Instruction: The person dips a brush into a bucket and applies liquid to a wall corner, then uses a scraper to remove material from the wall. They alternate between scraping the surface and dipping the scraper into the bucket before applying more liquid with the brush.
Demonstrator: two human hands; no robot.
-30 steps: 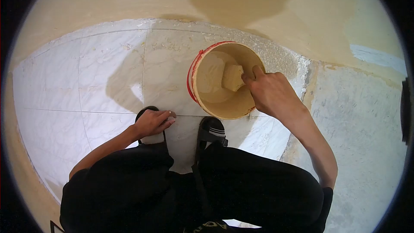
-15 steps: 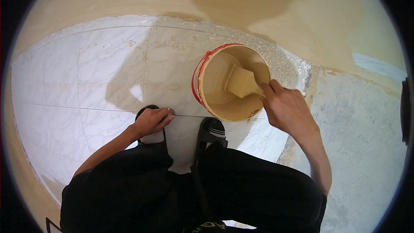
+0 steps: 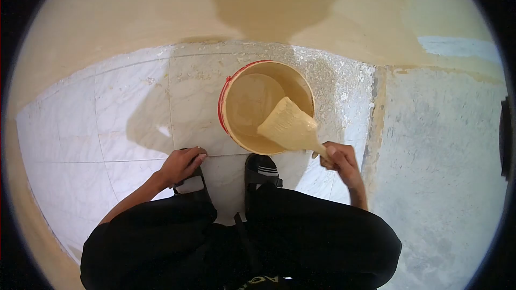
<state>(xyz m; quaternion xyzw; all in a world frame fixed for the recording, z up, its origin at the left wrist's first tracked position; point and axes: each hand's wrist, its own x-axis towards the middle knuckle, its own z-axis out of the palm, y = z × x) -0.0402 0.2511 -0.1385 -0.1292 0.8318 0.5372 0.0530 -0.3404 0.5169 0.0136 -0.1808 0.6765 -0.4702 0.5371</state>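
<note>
Your left hand (image 3: 184, 165), released with fingers loosely bent, stays near the left sandal (image 3: 191, 186). To its right stands the bucket (image 3: 222, 104); the brush (image 3: 290, 126), earlier down inside it, is now raised across its near right rim, handle grasped by your right hand (image 3: 339, 161), which has moved closer to you.

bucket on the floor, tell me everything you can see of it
The bucket is round and open-topped, looks like plastic, with a red edge along its left and a cream-smeared inner wall. It stands upright on the tiled floor, ahead of the sandals, holding cream liquid. The right hand holds a brush over its near right rim; whether they touch is unclear.
</note>
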